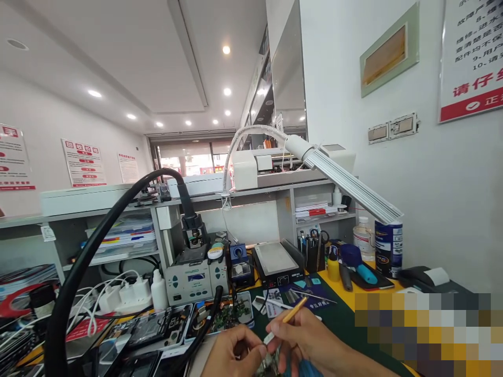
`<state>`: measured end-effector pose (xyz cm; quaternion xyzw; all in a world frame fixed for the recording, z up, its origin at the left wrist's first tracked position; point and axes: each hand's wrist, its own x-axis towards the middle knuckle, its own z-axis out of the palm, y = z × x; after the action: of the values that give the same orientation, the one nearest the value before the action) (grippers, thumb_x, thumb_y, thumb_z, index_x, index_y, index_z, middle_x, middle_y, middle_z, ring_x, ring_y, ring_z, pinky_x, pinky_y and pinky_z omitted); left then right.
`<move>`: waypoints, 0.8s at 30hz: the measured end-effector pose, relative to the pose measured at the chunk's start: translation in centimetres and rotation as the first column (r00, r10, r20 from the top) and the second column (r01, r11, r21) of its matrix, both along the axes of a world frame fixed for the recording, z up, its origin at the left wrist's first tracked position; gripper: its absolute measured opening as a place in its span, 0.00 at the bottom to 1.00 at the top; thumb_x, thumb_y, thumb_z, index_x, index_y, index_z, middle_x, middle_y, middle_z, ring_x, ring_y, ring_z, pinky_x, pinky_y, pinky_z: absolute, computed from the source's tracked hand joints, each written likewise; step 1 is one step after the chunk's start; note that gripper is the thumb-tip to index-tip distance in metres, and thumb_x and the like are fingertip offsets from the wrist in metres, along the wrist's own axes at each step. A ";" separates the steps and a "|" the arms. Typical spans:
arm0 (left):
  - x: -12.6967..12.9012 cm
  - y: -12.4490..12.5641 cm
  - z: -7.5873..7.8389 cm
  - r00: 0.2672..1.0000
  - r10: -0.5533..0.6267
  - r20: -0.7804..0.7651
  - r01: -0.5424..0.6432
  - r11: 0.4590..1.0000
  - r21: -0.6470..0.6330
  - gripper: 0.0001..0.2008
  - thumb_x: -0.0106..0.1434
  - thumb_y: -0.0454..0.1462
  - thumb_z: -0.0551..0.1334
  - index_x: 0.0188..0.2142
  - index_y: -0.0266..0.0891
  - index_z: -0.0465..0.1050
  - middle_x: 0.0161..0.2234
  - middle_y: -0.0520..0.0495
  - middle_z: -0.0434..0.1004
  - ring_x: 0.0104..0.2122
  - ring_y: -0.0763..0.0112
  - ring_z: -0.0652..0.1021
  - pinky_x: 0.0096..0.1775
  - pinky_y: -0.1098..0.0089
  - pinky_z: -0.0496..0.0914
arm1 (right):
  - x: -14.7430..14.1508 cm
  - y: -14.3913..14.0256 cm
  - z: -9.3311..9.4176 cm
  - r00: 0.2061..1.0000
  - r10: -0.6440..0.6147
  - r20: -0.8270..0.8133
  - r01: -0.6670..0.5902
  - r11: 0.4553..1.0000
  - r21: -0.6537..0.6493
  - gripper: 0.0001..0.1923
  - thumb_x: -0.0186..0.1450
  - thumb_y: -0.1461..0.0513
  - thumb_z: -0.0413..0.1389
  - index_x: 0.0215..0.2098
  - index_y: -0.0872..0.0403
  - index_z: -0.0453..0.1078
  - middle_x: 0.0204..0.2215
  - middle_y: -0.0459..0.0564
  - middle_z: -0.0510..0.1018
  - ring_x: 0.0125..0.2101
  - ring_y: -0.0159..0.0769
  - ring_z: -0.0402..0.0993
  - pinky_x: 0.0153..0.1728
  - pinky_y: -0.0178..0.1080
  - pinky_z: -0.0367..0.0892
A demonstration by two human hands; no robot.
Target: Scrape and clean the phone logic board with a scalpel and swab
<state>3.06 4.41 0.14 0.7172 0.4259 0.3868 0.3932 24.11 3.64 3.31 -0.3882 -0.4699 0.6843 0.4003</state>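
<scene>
Working at bottom centre of the head view, low over a dark green mat (338,319). Left hand (231,351) curling in, fingers closed around a small part that is mostly hidden by the frame edge (identity not determinable; only a sliver of something pale showing beneath the knuckles). Right hand (310,337) pinching a slim yellow-handled tool (288,317) between thumb and forefinger, remaining fingers folded under.

Key relation: tool's long axis running from upper right at its yellow tail, down and to the left toward a pale tip (271,337), that tip lying just beside the left fingertips, pointing straight at the held part. Right hand therefore carrying the tool, left hand nearer the part and steadying it; gap between the two hands narrow, thumbs nearly meeting. Contact between tip and part not confirmable.

Surroundings noted: a soldering station (196,277) standing behind, a thick black hose (98,230) arching from it toward the camera; a circuit board tray (223,314) lying just beyond the left hand; tweezers (310,296) resting on the mat past the tool's tail; a white bar lamp (349,183) slanting overhead; a blurred patch covering the lower right.
</scene>
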 end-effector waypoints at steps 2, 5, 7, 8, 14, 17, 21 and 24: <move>-0.1 -0.1 -0.3 0.999 0.019 -0.033 -0.017 0.998 0.064 0.22 0.64 0.55 0.66 0.30 0.38 0.77 0.22 0.54 0.63 0.22 0.74 0.63 0.27 0.72 0.57 | 0.1 0.0 0.1 1.000 -0.003 -0.004 0.003 1.000 0.004 0.34 0.49 0.41 0.76 0.37 0.58 0.75 0.31 0.53 0.84 0.21 0.32 0.79 0.16 0.28 0.68; -0.4 -0.2 -0.4 0.994 0.051 -0.098 -0.030 0.977 0.213 0.15 0.69 0.48 0.63 0.34 0.40 0.80 0.26 0.50 0.70 0.23 0.72 0.70 0.28 0.72 0.61 | 0.2 0.0 0.2 1.000 0.002 0.002 -0.002 1.000 0.002 0.32 0.51 0.42 0.76 0.37 0.58 0.76 0.32 0.54 0.84 0.22 0.31 0.79 0.17 0.29 0.69; -0.7 -0.4 -0.4 0.988 0.061 -0.143 -0.011 0.945 0.325 0.13 0.70 0.46 0.62 0.38 0.43 0.83 0.32 0.47 0.76 0.28 0.68 0.76 0.32 0.70 0.67 | 0.3 0.1 0.2 1.000 0.001 0.006 -0.001 1.000 0.009 0.32 0.51 0.42 0.76 0.36 0.59 0.76 0.33 0.54 0.84 0.22 0.31 0.78 0.17 0.29 0.69; -0.8 -0.5 -0.4 0.985 0.062 -0.162 0.003 0.927 0.374 0.13 0.71 0.45 0.61 0.40 0.45 0.84 0.34 0.45 0.79 0.31 0.66 0.78 0.35 0.70 0.69 | 0.3 0.1 0.2 1.000 -0.002 0.007 0.002 1.000 0.015 0.32 0.50 0.42 0.76 0.36 0.59 0.76 0.33 0.54 0.84 0.22 0.31 0.78 0.18 0.30 0.69; -0.7 -1.9 0.4 0.979 0.087 -0.186 0.013 0.877 0.481 0.15 0.76 0.44 0.57 0.43 0.47 0.84 0.38 0.44 0.81 0.36 0.64 0.81 0.41 0.69 0.72 | 0.1 0.3 0.2 1.000 0.006 -0.009 -0.006 0.999 0.049 0.33 0.47 0.43 0.77 0.34 0.60 0.77 0.30 0.52 0.83 0.22 0.31 0.78 0.17 0.30 0.68; -0.8 -2.0 0.9 0.979 0.070 -0.189 0.018 0.904 0.427 0.15 0.76 0.46 0.58 0.40 0.46 0.82 0.33 0.48 0.80 0.33 0.66 0.80 0.37 0.70 0.71 | 0.1 0.6 -0.1 0.999 0.031 -0.027 -0.030 0.998 0.054 0.32 0.46 0.44 0.78 0.32 0.61 0.78 0.28 0.51 0.82 0.21 0.32 0.77 0.16 0.31 0.68; -1.1 -1.5 1.2 0.981 0.035 -0.193 0.016 0.966 0.259 0.18 0.73 0.52 0.60 0.37 0.44 0.81 0.29 0.52 0.79 0.30 0.67 0.80 0.32 0.72 0.71 | 0.6 1.1 -0.4 0.994 0.084 -0.067 -0.080 0.995 0.059 0.33 0.43 0.47 0.80 0.35 0.62 0.80 0.32 0.52 0.84 0.23 0.32 0.79 0.17 0.30 0.67; -1.1 -1.5 1.4 0.977 0.095 -0.193 -0.049 0.971 0.232 0.18 0.72 0.53 0.60 0.38 0.44 0.79 0.31 0.51 0.80 0.33 0.64 0.82 0.32 0.73 0.73 | 0.8 1.3 -0.6 0.989 0.117 -0.085 -0.111 0.991 0.075 0.31 0.45 0.47 0.80 0.37 0.61 0.81 0.33 0.52 0.85 0.25 0.33 0.80 0.19 0.31 0.70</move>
<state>1.91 2.88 1.53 0.7769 0.4429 0.3718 0.2491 24.92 4.97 2.68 -0.3152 -0.4967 0.7058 0.3947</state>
